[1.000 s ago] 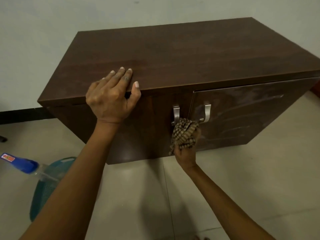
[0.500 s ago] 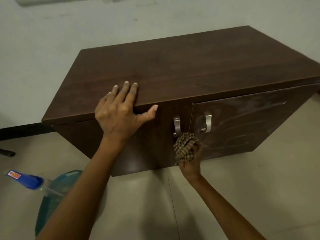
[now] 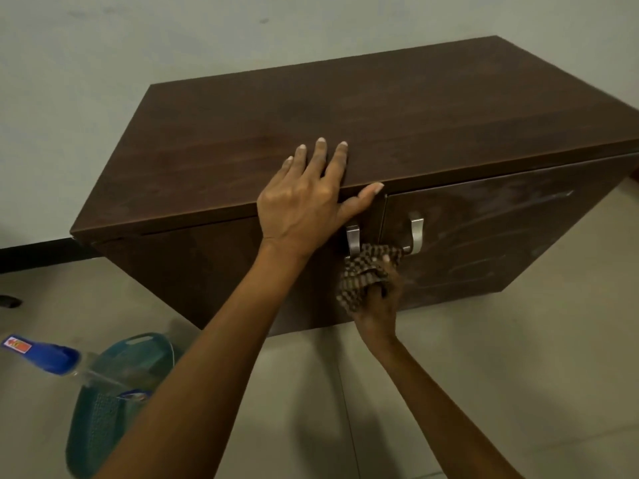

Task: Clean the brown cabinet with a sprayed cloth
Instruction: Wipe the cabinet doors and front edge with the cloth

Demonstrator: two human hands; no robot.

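The brown cabinet (image 3: 397, 119) stands low on the floor against a pale wall, with two doors and two metal handles (image 3: 416, 234) at its middle. My left hand (image 3: 304, 198) lies flat on the front edge of the top, fingers spread, thumb over the edge above the left handle. My right hand (image 3: 378, 305) grips a bunched checked brown cloth (image 3: 366, 271) and presses it against the door fronts just below the handles. Pale wipe streaks show on the right door (image 3: 501, 229).
A clear spray bottle with a blue head (image 3: 48, 357) lies across a teal plastic basket (image 3: 114, 395) on the tiled floor at the lower left. A dark skirting strip (image 3: 38, 252) runs along the wall to the left of the cabinet.
My left hand has slid right along the top's front edge, toward the handles. My right hand with the cloth stays just below the handles. The view has shifted slightly.
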